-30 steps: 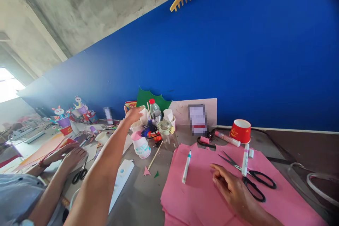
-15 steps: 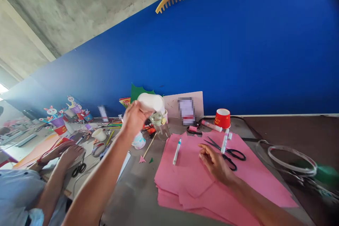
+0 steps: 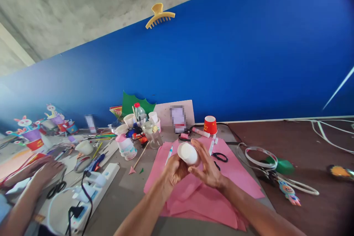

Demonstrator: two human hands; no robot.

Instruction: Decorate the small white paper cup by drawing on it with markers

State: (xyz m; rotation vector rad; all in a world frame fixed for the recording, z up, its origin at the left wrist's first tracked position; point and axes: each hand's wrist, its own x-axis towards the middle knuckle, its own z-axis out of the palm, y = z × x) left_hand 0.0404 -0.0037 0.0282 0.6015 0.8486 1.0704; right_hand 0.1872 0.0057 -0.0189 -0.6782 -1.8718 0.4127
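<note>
Cup (image 3: 187,152), white: left hand (image 3: 177,170) grips it; right hand (image 3: 208,169) spreads against its right side, above pink paper (image 3: 238,169).

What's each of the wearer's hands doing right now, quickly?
Left hand: closed, holding the white cup.
Right hand: partly open, curved about the cup's right side.

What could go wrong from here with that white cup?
The round white paper cup, in the left hand with the right hand alongside, might dent if squeezed. The black-handled scissors lie close to the right hand, which might knock them. The loose pink paper sheets underneath might slide.
</note>
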